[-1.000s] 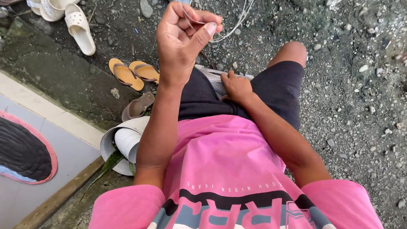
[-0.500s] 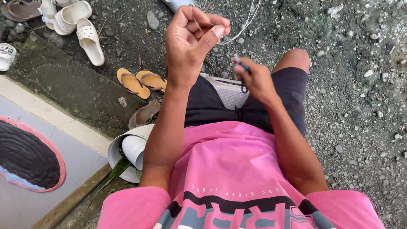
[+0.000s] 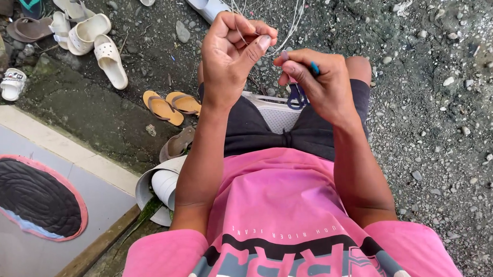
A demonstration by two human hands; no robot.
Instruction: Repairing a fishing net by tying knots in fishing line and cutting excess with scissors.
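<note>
Left hand point(image 3: 233, 55) pinches the thin line point(image 3: 297, 20) just beside the right hand point(image 3: 316, 80), which grips blue-handled scissors point(image 3: 297, 95)

Pink shirt point(image 3: 283, 209), blue-handled scissors point(image 3: 300, 94)

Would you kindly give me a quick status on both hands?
Left hand pinching thin pale line. Right hand gripping blue-handled scissors beside it. Nothing between them.

front: thin wire loops point(image 3: 294, 20) hang just above both hands | left: sandals point(image 3: 173, 105) and white pipe pieces point(image 3: 162, 183) crowd the ground | right: bare gravel point(image 3: 439, 119) open | lap: white mesh piece point(image 3: 279, 116) between knees
</note>
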